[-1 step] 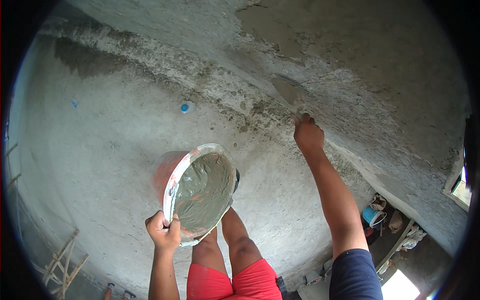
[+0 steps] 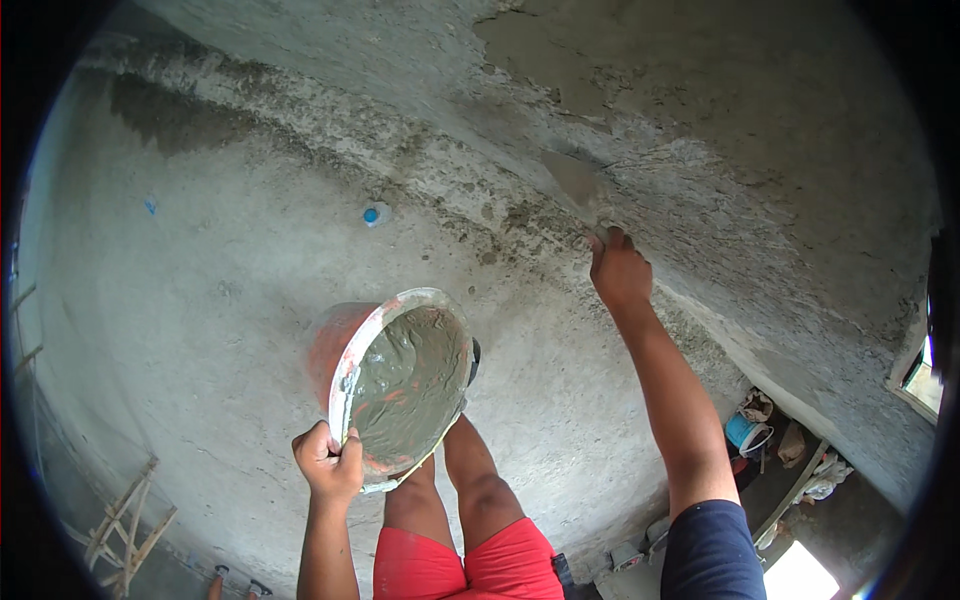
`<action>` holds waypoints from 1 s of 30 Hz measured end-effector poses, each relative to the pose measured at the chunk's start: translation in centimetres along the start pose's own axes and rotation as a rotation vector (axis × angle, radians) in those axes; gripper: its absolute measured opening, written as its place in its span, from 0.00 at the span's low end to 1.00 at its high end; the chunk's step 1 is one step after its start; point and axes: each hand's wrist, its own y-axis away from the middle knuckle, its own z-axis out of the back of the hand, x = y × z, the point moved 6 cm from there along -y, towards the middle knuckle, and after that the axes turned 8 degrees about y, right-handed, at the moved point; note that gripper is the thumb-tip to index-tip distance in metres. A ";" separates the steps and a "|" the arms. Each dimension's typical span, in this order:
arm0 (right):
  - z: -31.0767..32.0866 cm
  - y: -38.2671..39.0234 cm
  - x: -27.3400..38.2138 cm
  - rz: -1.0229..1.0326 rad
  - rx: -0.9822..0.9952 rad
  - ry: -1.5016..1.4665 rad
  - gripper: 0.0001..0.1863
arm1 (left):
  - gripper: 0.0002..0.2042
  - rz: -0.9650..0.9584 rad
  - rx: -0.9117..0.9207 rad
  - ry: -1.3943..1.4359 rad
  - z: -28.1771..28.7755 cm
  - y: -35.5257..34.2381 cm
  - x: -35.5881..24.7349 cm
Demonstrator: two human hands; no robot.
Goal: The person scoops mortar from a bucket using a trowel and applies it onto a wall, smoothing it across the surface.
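My left hand (image 2: 330, 460) grips the near left rim of an orange bucket (image 2: 338, 345), thumb over the edge. The bucket leans toward me, so its load of wet grey mortar (image 2: 410, 375) shows. Out to the right, my right hand (image 2: 622, 270) is closed round the handle of a trowel (image 2: 574, 180). The trowel's blade lies against the lower part of the rough wall (image 2: 700, 210), and its grey blends with the plaster. Most of the handle is hidden by my fingers. A smoother, darker plaster patch (image 2: 800, 110) covers the wall higher up.
A small clear plastic bottle with a blue cap (image 2: 372, 215) is on the concrete floor (image 2: 230, 330). At right, a light-blue bucket (image 2: 742, 430) and a pale sack (image 2: 825, 475) sit by the wall's foot. Wooden sticks (image 2: 125, 530) stand at lower left.
My right hand has shifted very slightly to the right, along with the trowel. My left hand and the bucket are almost unmoved.
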 end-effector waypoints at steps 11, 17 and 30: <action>5.2 -0.7 -4.5 -0.014 -0.232 0.025 0.21 | 0.19 -0.045 -0.003 -0.008 0.1 0.5 -0.6; 3.6 2.8 -7.2 -0.101 -0.169 -0.025 0.20 | 0.18 -0.042 -0.002 0.006 0.6 0.4 -0.7; -11.0 22.6 -20.1 -0.271 0.414 0.093 0.14 | 0.15 0.096 -0.154 0.140 5.7 3.5 -6.1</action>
